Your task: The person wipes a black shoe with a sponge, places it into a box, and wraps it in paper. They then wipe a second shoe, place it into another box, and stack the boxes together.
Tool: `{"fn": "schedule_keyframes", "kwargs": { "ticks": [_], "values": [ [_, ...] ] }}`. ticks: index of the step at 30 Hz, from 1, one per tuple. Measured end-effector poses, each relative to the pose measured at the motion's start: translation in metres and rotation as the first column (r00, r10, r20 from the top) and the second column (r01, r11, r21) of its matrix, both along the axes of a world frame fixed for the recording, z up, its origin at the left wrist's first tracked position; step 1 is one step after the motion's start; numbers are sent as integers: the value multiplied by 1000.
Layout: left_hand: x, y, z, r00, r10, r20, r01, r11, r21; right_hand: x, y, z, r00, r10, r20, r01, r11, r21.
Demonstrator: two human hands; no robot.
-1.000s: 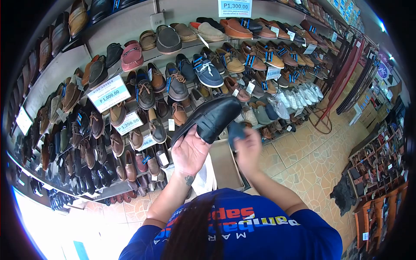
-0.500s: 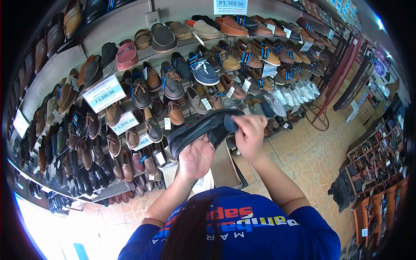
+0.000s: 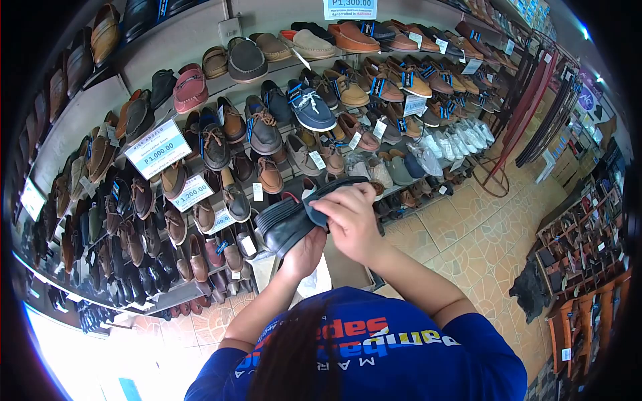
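Note:
A black shoe (image 3: 279, 226) is held up in front of the shelves, with more of its black upper stretching to the right behind my right hand. My left hand (image 3: 306, 252) supports it from below, its fingers hidden behind the shoe. In the pinched fingers of my right hand (image 3: 350, 217) is a small dark pad (image 3: 315, 215), pressed against the shoe near its middle.
Shelves of shoes curve across the front and left, with price signs (image 3: 158, 148) among them. Belts (image 3: 528, 100) hang on a rack at the right. Below it lies the tiled floor (image 3: 461, 257), with a rack of small goods (image 3: 578, 240) at the far right.
My right hand has moved left along the shoe with the dark pad, from the right part to the middle. The shoe has turned slightly in my left hand.

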State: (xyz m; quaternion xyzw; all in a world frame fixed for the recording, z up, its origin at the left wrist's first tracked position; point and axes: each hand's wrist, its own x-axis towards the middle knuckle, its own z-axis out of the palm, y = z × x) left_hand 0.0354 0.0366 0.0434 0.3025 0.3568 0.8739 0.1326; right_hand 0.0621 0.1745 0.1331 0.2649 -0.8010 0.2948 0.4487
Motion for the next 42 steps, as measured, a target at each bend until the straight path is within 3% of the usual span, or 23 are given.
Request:
{"fn": "schedule_keyframes", "kwargs": {
  "ticks": [1, 3, 5, 7, 9, 11, 12, 14, 16, 18, 21, 22, 23, 25, 26, 29, 30, 32, 36, 37, 39, 42],
  "values": [
    [3, 0, 10, 1000, 4, 8, -4, 999, 35, -4, 6, -1, 1000, 4, -7, -4, 1000, 13],
    [6, -5, 5, 997, 78, -2, -78, 996, -34, -21, 37, -19, 983, -176, 57, 179, 982, -50],
    [6, -9, 8, 988, 124, -95, -133, 987, -95, -35, 54, -31, 935, -242, 261, 306, 921, -242],
    [-7, -9, -11, 930, 216, -298, -314, 887, -337, -26, 40, -31, 952, -272, 139, 297, 932, -208],
    [-5, -10, -20, 952, 175, -251, -265, 883, -388, -8, 10, -11, 996, -69, 63, 77, 989, -128],
    [0, -5, -14, 996, 77, -50, -86, 968, -234, -2, -4, -3, 996, 77, 37, -77, 997, 8],
    [2, -2, -9, 999, 48, 7, -47, 987, -156, -5, 2, -2, 999, 38, 26, -38, 999, -5],
    [-1, -8, -12, 932, 123, -341, -299, 792, -532, -17, 26, -5, 996, -58, 66, 62, 996, -61],
    [-7, -7, -15, 994, 5, -110, -22, 988, -151, -29, 50, -23, 966, -196, 170, 219, 967, -133],
    [-4, -8, -4, 996, 3, -93, -3, 1000, 2, -33, 67, -45, 947, -201, 251, 260, 938, -230],
    [4, -11, 45, 989, -142, 34, 134, 976, 174, -28, 71, -77, 877, 16, 481, 268, 813, -516],
    [4, -11, 62, 972, -216, 88, 192, 955, 224, -26, 75, -100, 857, 65, 512, 236, 833, -500],
    [4, -12, 69, 936, -178, 305, 73, 942, 327, -24, 70, -111, 832, 274, 482, 180, 689, -702],
    [0, -18, 83, 868, -267, 418, 48, 884, 464, -20, 65, -125, 737, 619, 272, 133, 262, -956],
    [-5, -18, 82, 849, -286, 445, 43, 876, 481, -15, 65, -105, 660, 750, 38, 63, -5, -998],
    [-25, -16, 43, 759, -337, 557, 22, 868, 496, -14, 58, -65, 532, 833, -154, 13, -190, -982],
    [-35, -14, 12, 711, -347, 611, 12, 875, 484, -21, 61, -75, 512, 847, -139, -16, -152, -988],
    [-28, -9, 9, 563, -406, 720, -49, 853, 519, -27, 62, -90, 525, 844, -113, 27, -149, -989],
    [-8, -8, 17, 384, -331, 862, 130, 944, 305, -24, 55, -97, 564, 820, -96, 117, -194, -974],
    [-3, -12, 12, 483, -334, 809, 215, 941, 260, -23, 54, -98, 540, 836, -101, 125, -198, -972],
    [0, -18, 3, 528, -408, 745, 330, 907, 263, -23, 55, -100, 497, 860, -119, 132, -211, -968],
    [17, -18, 20, 802, -162, 575, 317, 931, -179, -20, 53, -100, 497, 845, -196, 111, -286, -952]
  ]
}}
